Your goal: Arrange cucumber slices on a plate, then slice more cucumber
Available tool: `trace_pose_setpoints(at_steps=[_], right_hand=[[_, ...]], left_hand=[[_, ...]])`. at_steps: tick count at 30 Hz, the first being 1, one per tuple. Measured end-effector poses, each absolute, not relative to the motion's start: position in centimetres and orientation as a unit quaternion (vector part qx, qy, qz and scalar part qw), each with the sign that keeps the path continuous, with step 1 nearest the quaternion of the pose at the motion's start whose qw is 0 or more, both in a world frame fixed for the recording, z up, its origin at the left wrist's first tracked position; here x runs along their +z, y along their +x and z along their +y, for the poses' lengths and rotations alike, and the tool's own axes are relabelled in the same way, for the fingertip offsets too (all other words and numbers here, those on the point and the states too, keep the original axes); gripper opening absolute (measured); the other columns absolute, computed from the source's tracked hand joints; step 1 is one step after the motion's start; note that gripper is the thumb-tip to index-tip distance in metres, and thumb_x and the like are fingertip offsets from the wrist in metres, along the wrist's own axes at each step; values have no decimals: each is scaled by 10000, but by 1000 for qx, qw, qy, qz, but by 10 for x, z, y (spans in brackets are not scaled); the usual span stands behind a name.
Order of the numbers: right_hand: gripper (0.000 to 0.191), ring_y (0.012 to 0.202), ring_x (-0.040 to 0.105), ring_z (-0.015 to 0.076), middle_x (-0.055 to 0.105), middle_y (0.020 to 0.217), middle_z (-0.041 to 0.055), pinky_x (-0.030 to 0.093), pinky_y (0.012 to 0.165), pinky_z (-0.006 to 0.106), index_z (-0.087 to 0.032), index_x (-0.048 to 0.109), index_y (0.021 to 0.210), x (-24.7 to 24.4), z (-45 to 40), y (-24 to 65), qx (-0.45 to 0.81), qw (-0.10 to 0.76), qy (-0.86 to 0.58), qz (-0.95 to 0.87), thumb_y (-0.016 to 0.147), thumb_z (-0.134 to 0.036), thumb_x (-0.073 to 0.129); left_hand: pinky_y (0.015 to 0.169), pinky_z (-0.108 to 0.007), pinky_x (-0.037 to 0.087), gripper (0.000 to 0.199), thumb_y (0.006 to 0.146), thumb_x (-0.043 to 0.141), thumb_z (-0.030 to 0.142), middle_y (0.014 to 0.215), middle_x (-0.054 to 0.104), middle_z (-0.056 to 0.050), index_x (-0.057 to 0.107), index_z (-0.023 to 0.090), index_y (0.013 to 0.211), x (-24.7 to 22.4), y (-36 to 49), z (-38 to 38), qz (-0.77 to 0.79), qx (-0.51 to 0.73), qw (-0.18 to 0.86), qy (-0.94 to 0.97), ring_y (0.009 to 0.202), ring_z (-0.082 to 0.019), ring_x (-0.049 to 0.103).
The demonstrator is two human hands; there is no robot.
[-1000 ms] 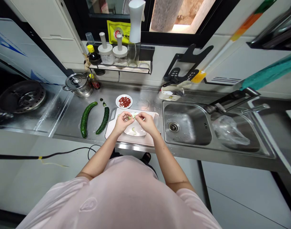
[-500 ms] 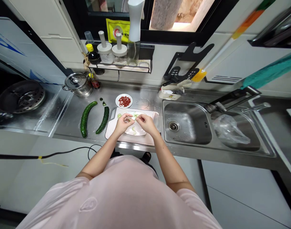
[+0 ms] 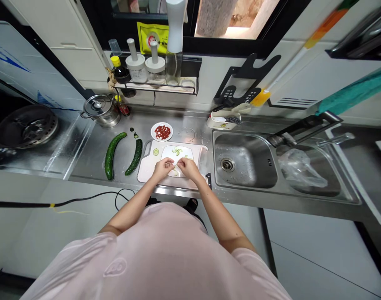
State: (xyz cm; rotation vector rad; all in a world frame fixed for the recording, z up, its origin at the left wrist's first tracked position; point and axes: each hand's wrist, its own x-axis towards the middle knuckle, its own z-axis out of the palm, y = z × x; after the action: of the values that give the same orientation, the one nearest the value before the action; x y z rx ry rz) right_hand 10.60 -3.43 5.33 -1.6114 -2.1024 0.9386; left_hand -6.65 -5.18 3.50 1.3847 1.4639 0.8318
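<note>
Fingers [image 3: 169, 165] of both hands are drawn narrow, their tips meeting above the plate; the head view cannot settle whether they hold a thin cucumber slice. The left hand [image 3: 161, 170] and right hand [image 3: 188, 168] sit close together over a white plate [image 3: 186, 149] on a pale cutting board [image 3: 148, 171]. Cucumber slices [image 3: 177, 150] already lie across the plate's far half, and a lone slice [image 3: 155, 152] rests on the board. A longer cucumber [image 3: 111, 156] and a shorter cucumber [image 3: 135, 157] remain in long pieces on the steel tabletop [image 3: 184, 121], just left of the board. A black-handled knife [image 3: 208, 180] lies at the board's right front corner. The board's right edge sits near the sink [image 3: 240, 160], and its front edge nears the tabletop's lip. Open steel remains behind the board, around a small dish of chopped red pieces [image 3: 162, 132].
</note>
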Motion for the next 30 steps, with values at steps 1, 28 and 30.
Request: trace_pose_setpoints(at_steps=[1, 28, 30], right_hand=[[170, 675, 533, 125, 640, 765, 17, 317, 601, 202, -169, 641, 893, 50, -36, 105, 325, 154, -568, -740, 842, -254, 504], [206, 867, 555, 171, 637, 966, 75, 328, 662, 239, -179, 608, 961, 23, -46, 96, 242, 27, -594, -767, 920, -221, 411], [204, 877, 554, 174, 635, 978, 78, 332, 665, 241, -179, 607, 968, 23, -47, 96, 241, 20, -597, -765, 921, -221, 413]], left_hand=[[654, -233, 452, 212, 700, 666, 250, 758, 643, 4, 648, 186, 900, 33, -66, -53, 605, 321, 448, 575, 632, -104, 576], [673, -263, 407, 132, 757, 585, 210, 759, 660, -16, 658, 225, 865, 26, -56, -56, 669, 138, 330, 652, 729, -170, 587], [671, -263, 405, 135, 755, 582, 205, 751, 660, -13, 656, 226, 866, 26, -55, -56, 673, 132, 327, 650, 729, -170, 589]])
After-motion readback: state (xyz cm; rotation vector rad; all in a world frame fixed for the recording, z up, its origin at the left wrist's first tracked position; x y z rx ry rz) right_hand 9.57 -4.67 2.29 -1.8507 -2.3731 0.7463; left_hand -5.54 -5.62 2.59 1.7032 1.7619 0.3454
